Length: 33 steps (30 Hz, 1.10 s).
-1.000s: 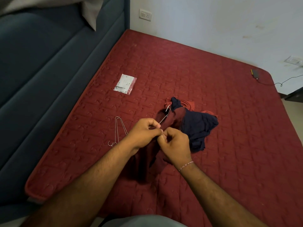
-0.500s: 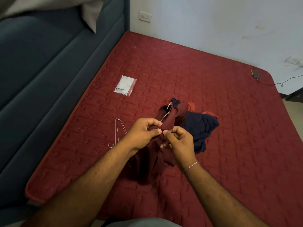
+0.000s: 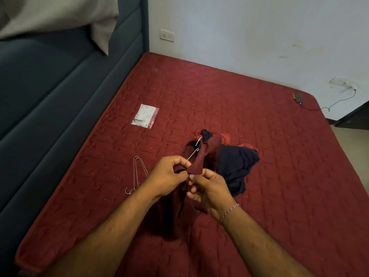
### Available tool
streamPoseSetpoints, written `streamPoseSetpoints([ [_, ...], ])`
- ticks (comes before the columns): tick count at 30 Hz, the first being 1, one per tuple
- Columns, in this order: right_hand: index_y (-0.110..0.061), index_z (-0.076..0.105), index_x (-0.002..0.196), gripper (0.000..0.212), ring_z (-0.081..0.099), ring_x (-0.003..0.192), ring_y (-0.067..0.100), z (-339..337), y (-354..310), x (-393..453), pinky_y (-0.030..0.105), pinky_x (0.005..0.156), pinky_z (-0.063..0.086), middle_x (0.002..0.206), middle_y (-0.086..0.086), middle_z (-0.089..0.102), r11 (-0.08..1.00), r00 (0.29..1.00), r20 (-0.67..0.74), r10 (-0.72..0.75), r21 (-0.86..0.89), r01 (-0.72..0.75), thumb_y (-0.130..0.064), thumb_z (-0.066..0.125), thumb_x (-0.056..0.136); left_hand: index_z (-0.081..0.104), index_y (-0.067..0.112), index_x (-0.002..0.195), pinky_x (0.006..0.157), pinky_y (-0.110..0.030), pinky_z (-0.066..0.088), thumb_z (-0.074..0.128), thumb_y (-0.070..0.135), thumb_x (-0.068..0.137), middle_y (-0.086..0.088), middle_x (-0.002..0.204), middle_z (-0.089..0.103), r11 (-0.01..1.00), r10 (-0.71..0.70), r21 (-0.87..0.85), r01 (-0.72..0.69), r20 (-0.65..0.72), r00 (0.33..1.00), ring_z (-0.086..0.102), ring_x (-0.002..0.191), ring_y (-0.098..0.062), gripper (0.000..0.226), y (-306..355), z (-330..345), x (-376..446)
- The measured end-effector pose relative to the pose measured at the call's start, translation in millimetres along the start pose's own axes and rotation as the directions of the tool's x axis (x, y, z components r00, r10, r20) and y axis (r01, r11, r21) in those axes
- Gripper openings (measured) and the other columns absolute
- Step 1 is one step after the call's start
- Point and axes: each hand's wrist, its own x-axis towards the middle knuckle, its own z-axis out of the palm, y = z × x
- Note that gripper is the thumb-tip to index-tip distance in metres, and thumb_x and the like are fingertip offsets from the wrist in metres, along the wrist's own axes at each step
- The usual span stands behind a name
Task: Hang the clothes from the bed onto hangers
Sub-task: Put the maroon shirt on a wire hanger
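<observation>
A maroon garment (image 3: 207, 154) is bunched over a thin wire hanger (image 3: 194, 151) above the red mattress (image 3: 259, 156). My left hand (image 3: 167, 176) pinches the garment and the hanger wire. My right hand (image 3: 209, 188) grips the cloth right beside it, fingertips nearly touching the left. The rest of the maroon cloth hangs down between my forearms. A dark navy garment (image 3: 235, 166) lies in a heap just right of my hands, with a bit of red cloth (image 3: 226, 137) under it. A second wire hanger (image 3: 137, 172) lies flat left of my left hand.
A small plastic packet (image 3: 145, 116) lies on the mattress further back. A dark blue upholstered headboard (image 3: 50, 96) runs along the left with a pale pillow (image 3: 60, 15) on top. A small device with a cable (image 3: 298, 98) sits at the far right corner.
Both hands have stayed pinched together on the maroon cloth. A fold of it now stands up over the hanger wire, covering more of it.
</observation>
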Motion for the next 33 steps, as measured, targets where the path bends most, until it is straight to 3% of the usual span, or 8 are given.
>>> streamPoseSetpoints([
  [4, -0.009, 0.063, 0.093, 0.016, 0.056, 0.052, 0.014, -12, -7, 4, 0.03, 0.054, 0.054, 0.074, 0.011, 0.062, 0.976, 0.972, -0.172, -0.161, -0.172, 0.131, 0.006, 0.057, 0.095, 0.074, 0.027, 0.091, 0.076, -0.023, 0.053, 0.076, 0.004, 0.081, 0.004, 0.087, 0.075, 0.989, 0.05, 0.136, -0.059, 0.069, 0.996, 0.066, 0.076, -0.003, 0.025, 1, -8, 3],
  [7, -0.027, 0.064, 0.091, 0.019, 0.057, 0.064, 0.015, -32, -22, 15, 0.034, 0.064, 0.049, 0.079, 0.005, 0.065, 0.857, 0.815, -0.324, -0.48, -0.37, 0.358, -0.009, 0.065, 0.086, 0.073, 0.033, 0.089, 0.068, -0.019, 0.049, 0.078, 0.014, 0.079, 0.015, 0.081, 0.071, 0.923, 0.131, 0.35, -0.157, 0.098, 0.987, 0.065, 0.073, -0.003, 0.022, 10, -20, 7],
  [13, -0.035, 0.057, 0.133, 0.047, 0.056, 0.115, 0.006, -36, -78, 11, 0.018, 0.096, 0.046, 0.127, -0.01, 0.056, 0.215, 0.618, 0.271, -0.738, -0.773, 0.596, -0.021, 0.076, 0.092, 0.071, 0.036, 0.098, 0.072, -0.021, 0.048, 0.072, 0.028, 0.08, 0.021, 0.089, 0.068, 0.7, 0.277, 0.591, -0.401, 0.293, 0.915, 0.06, 0.08, 0.002, 0.02, 33, -41, 16],
  [17, -0.026, 0.075, 0.107, 0.014, 0.06, 0.105, 0.009, -36, -96, 20, 0.04, 0.094, 0.049, 0.109, -0.013, 0.068, -0.048, 0.554, 0.507, -0.66, -0.765, 0.642, -0.03, 0.065, 0.099, 0.071, 0.037, 0.102, 0.076, -0.023, 0.051, 0.065, 0.031, 0.083, 0.027, 0.09, 0.06, 0.58, 0.372, 0.631, -0.515, 0.356, 0.857, 0.059, 0.086, 0.003, 0.02, 42, -42, 18],
  [20, -0.027, 0.077, 0.093, 0.025, 0.062, 0.108, 0.009, -43, -107, 17, 0.035, 0.094, 0.049, 0.113, -0.017, 0.066, 0.013, 0.61, 0.461, -0.645, -0.791, 0.612, -0.041, 0.059, 0.1, 0.072, 0.031, 0.101, 0.076, -0.031, 0.056, 0.058, 0.033, 0.085, 0.02, 0.089, 0.063, 0.499, 0.47, 0.639, -0.586, 0.368, 0.802, 0.06, 0.088, -0.004, 0.021, 47, -37, 15],
  [25, -0.028, 0.073, 0.084, 0.056, 0.064, 0.085, 0.003, -62, -108, 19, 0.031, 0.083, 0.047, 0.087, -0.014, 0.073, 0.403, 0.948, 0.205, -0.244, -0.867, 0.292, -0.073, 0.042, 0.096, 0.073, 0.025, 0.099, 0.068, -0.037, 0.057, 0.064, 0.023, 0.086, 0.013, 0.086, 0.064, 0.407, 0.543, 0.671, -0.62, 0.369, 0.755, 0.059, 0.087, -0.011, 0.015, 52, -20, 9],
  [28, -0.021, 0.076, 0.086, 0.067, 0.071, 0.098, 0.021, -78, -104, 30, 0.05, 0.098, 0.05, 0.102, 0.006, 0.077, 0.442, 0.961, 0.244, -0.13, -0.854, 0.276, -0.08, 0.044, 0.083, 0.072, 0.026, 0.1, 0.07, -0.037, 0.057, 0.063, 0.024, 0.087, 0.014, 0.088, 0.063, 0.408, 0.483, 0.672, -0.618, 0.416, 0.771, 0.057, 0.088, -0.009, 0.016, 53, -10, 2],
  [33, -0.019, 0.063, 0.065, 0.052, 0.048, 0.058, 0.007, -80, -103, 19, 0.034, 0.064, 0.041, 0.058, -0.009, 0.053, 0.5, 0.836, 0.285, -0.469, -0.694, 0.518, -0.058, 0.05, 0.098, 0.069, 0.036, 0.101, 0.077, -0.036, 0.055, 0.064, 0.036, 0.086, 0.019, 0.098, 0.064, 0.489, 0.443, 0.724, -0.486, 0.274, 0.854, 0.058, 0.096, -0.004, 0.016, 64, -2, -11],
])
